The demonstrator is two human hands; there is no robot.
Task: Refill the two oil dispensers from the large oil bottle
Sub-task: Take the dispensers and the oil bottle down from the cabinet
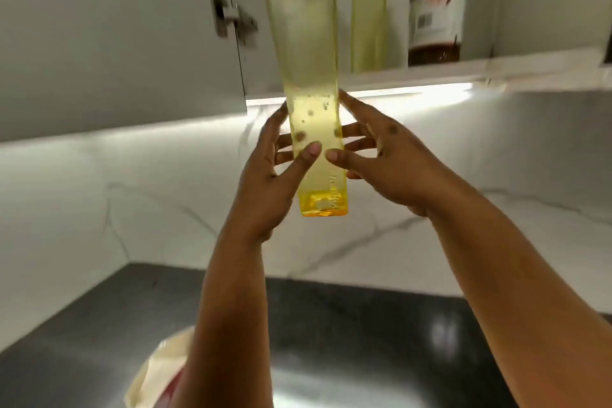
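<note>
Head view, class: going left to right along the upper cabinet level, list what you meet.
Cabinet door hinge → yellow oil dispenser held up by both hands → pale oil bottle on the shelf → dark labelled bottle.

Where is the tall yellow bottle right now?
In the head view the yellow bottle is up in the middle, held between the left hand and right hand, in front of the open cabinet shelf.

Tall yellow oil dispenser point(311, 103), black cap, nearly upright: left hand point(268, 182) and right hand point(390, 162) gripping its lower half before open cabinet point(430, 71).
</note>
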